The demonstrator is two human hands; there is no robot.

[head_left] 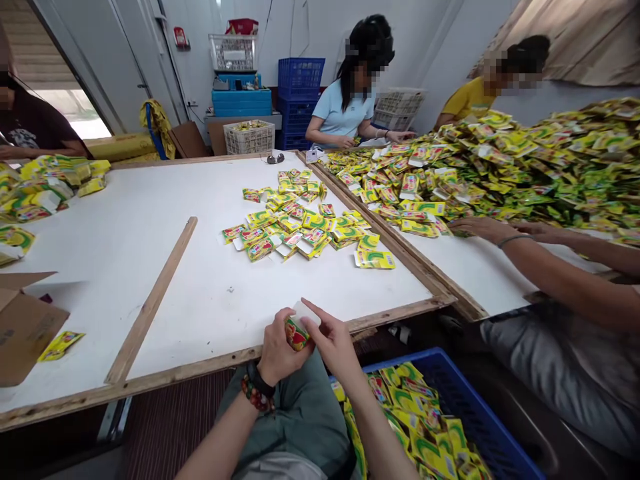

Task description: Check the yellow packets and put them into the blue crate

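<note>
My left hand (277,355) and my right hand (334,342) together hold one small yellow-green-red packet (299,329) just off the near edge of the white table (150,267), over my lap. The left fingers wrap the packet's lower part. The right fingers pinch its white top flap. A beaded bracelet and a dark band sit on my left wrist. A loose pile of the same packets (300,223) lies on the table beyond my hands.
A blue crate (475,417) of packets stands at my right knee. A cardboard box (23,327) sits at the left edge, a wooden strip (155,297) lies across the table. A co-worker's arms (545,257) reach into a huge packet heap (500,167) on the right. Other people sit around.
</note>
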